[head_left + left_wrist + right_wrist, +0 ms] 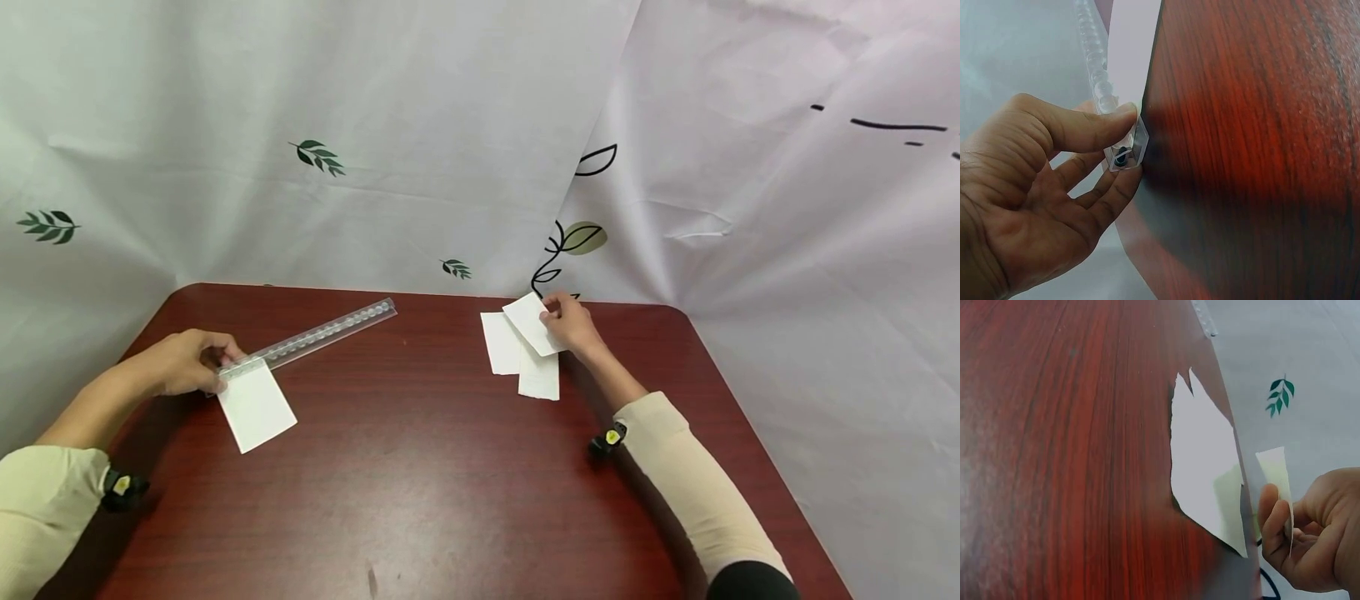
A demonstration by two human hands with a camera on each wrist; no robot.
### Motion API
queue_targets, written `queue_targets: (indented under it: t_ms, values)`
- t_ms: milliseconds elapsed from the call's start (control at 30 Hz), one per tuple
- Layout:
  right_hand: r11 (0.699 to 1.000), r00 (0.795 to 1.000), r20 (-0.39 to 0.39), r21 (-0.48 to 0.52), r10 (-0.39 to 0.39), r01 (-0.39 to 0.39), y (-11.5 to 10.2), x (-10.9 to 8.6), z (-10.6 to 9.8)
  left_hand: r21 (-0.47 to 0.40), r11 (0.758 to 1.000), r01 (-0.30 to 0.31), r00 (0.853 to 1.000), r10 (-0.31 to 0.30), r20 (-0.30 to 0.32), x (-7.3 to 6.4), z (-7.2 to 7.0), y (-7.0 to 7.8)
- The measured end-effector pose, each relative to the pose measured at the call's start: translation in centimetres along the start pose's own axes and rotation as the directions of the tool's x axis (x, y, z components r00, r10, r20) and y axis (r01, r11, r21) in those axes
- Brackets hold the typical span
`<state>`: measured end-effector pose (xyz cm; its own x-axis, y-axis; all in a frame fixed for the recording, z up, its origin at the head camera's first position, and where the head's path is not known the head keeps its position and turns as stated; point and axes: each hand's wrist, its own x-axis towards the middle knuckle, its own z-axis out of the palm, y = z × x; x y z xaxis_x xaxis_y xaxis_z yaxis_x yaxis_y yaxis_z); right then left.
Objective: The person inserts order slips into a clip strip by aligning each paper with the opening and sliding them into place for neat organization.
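While the bumpy strip [330, 335] is transparent, the paper [258, 408] touching it is white.

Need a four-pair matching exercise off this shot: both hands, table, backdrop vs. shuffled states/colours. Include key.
1. left hand
2. right hand
3. table
4. backdrop

A. reddish brown
B. pinches the end of a clear strip
C. pale, printed with leaves
D. holds a white paper above two other papers

Pairs: 1-B; 2-D; 3-A; 4-C
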<state>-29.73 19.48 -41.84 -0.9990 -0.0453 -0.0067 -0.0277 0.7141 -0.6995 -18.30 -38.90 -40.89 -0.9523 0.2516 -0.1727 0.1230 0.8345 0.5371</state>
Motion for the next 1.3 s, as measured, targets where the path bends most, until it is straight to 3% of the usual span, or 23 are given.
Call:
queue_targets:
  t_ms: [1300]
  values:
    - [0.997, 0.995, 0.054, 0.002, -0.082, 0.082, -3.8, 0.2, 3.8, -0.016, 1.0, 0.015, 1.0, -0.015, -0.001, -0.1, 0.0, 0.4]
